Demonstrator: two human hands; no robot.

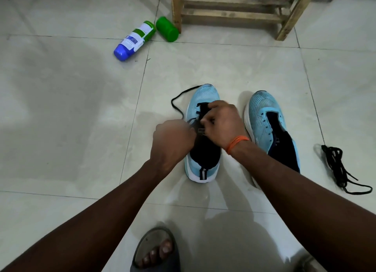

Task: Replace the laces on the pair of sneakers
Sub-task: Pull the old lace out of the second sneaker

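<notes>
Both hands work at the eyelet area of the light-blue knit sneaker with a black tongue (203,133) standing at the centre of the frame. Our right hand (221,123) curls its fingers together over the lace rows, seemingly pinching the thin black lace (179,100), though the fingertips are hidden. Our left hand (173,141) is closed at the shoe's left edge; we cannot tell what it pinches. One lace end loops out on the floor toward the upper left of the shoe.

We judge this shoe is mid-lacing or unlacing. Its unlaced light-blue mate (270,129) stands just right, with a bundled black lace (337,166) lying at the right edge. Next, the lace end calls for a fine pinch through an eyelet.

All rests on pale glossy floor tiles (71,109); a slatted wooden rack (234,13) stands at the top.
</notes>
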